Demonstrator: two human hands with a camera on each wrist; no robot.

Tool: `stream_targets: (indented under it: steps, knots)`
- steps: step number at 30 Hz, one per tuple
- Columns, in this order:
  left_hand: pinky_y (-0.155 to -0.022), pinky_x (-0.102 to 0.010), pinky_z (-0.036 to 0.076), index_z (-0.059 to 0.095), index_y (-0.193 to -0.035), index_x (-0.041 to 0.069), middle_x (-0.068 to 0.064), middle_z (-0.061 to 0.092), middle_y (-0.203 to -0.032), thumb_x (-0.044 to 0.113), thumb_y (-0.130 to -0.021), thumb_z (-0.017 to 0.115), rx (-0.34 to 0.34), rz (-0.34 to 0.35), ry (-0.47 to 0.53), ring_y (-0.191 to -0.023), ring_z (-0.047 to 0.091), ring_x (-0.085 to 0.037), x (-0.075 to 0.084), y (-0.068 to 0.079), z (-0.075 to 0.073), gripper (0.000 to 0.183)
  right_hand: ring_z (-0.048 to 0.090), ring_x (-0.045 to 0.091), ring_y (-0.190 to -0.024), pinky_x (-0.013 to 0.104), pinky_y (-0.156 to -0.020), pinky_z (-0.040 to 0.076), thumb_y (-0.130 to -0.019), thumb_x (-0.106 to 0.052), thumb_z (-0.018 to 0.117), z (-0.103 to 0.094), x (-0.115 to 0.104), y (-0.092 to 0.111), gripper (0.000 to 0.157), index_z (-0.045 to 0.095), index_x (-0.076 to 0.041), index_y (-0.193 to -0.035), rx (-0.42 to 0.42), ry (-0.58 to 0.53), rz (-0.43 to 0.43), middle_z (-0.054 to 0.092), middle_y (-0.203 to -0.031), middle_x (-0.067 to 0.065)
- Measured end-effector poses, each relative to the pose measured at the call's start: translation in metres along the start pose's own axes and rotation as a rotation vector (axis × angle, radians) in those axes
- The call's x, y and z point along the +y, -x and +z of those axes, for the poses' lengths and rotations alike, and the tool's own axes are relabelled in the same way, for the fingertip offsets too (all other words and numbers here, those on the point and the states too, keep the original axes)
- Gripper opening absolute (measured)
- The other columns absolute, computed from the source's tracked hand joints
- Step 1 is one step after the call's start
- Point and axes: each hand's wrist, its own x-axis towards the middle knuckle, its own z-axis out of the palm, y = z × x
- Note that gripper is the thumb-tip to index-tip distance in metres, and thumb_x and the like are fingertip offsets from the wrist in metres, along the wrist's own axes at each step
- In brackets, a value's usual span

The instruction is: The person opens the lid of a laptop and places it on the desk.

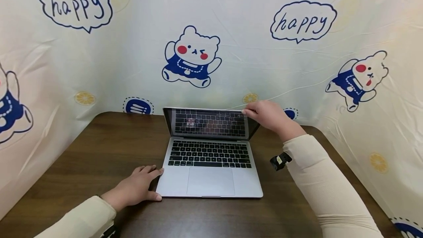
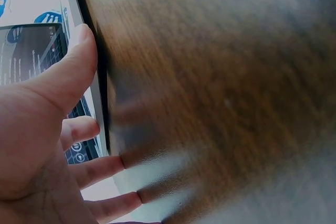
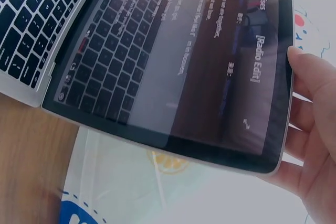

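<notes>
A silver laptop (image 1: 210,181) with black keys stands on the wooden table, its screen (image 1: 211,122) raised and tilted forward so that the keyboard is mirrored in it. My right hand (image 1: 269,115) pinches the lid's upper right corner, thumb on the screen side and fingers behind, as the right wrist view shows. Lines of text are lit on the screen (image 3: 210,77) there. Down at the laptop's front left corner, my left hand (image 1: 137,186) rests on the table with fingers spread. Its thumb (image 2: 79,59) and index fingertip touch the laptop's edge.
Around the brown table (image 1: 109,146) hangs a pale curtain (image 1: 241,58) printed with bears, orange slices and "happy" bubbles. It rises close behind the lid. A small black device (image 1: 280,161) is strapped at the right wrist.
</notes>
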Motion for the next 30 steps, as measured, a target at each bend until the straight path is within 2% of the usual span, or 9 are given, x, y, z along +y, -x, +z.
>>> stream_targets:
  steps: [7,15,19,24,30]
  knots:
    - [-0.080,-0.056,0.040,0.048,-0.130,0.011,-0.023,0.040,-0.132,0.055,-0.062,0.071,0.018,0.013,0.006,-0.119,0.033,-0.046,0.001,0.001,-0.001,0.085,0.050,0.016,-0.066,0.033,-0.064,0.043,-0.090,-0.035,0.053,-0.002,0.004,-0.001,0.026,0.067,-0.013,-0.086,0.025,-0.034,0.018,0.062,-0.076,-0.002]
    - [-0.081,-0.056,0.040,0.048,-0.130,0.010,-0.024,0.039,-0.132,0.057,-0.062,0.069,0.016,0.027,0.008,-0.119,0.032,-0.046,0.000,0.001,-0.001,0.086,0.049,0.017,-0.067,0.033,-0.063,0.040,-0.091,-0.030,0.052,-0.003,0.013,-0.002,0.022,0.065,-0.013,-0.086,0.036,-0.073,0.008,0.060,-0.078,0.000]
    - [-0.083,-0.056,0.039,0.047,-0.131,0.010,-0.023,0.039,-0.133,0.057,-0.062,0.069,0.001,0.013,0.012,-0.120,0.032,-0.046,0.001,0.002,-0.002,0.086,0.047,0.017,-0.065,0.032,-0.060,0.037,-0.091,-0.031,0.052,-0.003,0.020,0.000,0.022,0.064,-0.014,-0.086,0.043,-0.071,0.045,0.058,-0.078,0.001]
    - [-0.083,-0.056,0.039,0.047,-0.131,0.010,-0.023,0.039,-0.133,0.057,-0.061,0.069,0.000,0.012,0.009,-0.119,0.032,-0.046,0.001,0.002,-0.002,0.086,0.050,0.016,-0.066,0.033,-0.061,0.040,-0.090,-0.034,0.052,-0.002,0.025,0.001,0.023,0.067,-0.016,-0.091,0.052,-0.072,0.067,0.062,-0.085,0.001]
    - [-0.082,-0.055,0.040,0.047,-0.131,0.011,-0.022,0.039,-0.133,0.057,-0.060,0.069,0.008,0.005,0.006,-0.120,0.032,-0.044,-0.001,0.000,0.001,0.087,0.051,0.015,-0.064,0.033,-0.058,0.040,-0.089,-0.038,0.053,-0.002,0.026,0.001,0.023,0.067,-0.020,-0.088,0.059,-0.055,0.103,0.064,-0.085,-0.002]
